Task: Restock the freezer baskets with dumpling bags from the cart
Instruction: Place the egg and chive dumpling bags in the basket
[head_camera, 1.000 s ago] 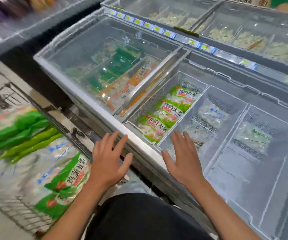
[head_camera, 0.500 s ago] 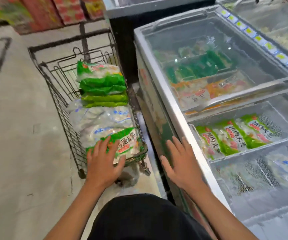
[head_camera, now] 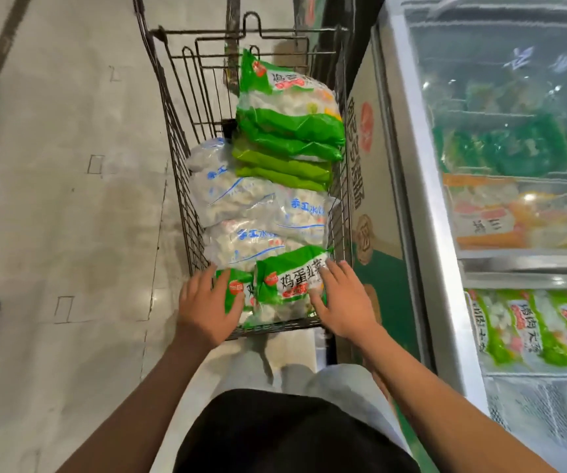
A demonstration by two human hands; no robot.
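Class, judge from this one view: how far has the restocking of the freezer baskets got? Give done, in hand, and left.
Done: a row of green bags already lies in one freezer basket. In hand: the left hand and right hand rest on the nearest green dumpling bag in the cart; nothing is lifted. Left: the white bags and the green stack remain in the cart.

The near green bag [head_camera: 289, 285] reads "鸡蛋韭菜"; the white bags [head_camera: 258, 213] read "手工水饺".

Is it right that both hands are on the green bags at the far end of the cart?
Not quite. The head view shows the left hand and right hand on the green bags at the near end of the cart, closest to the person.
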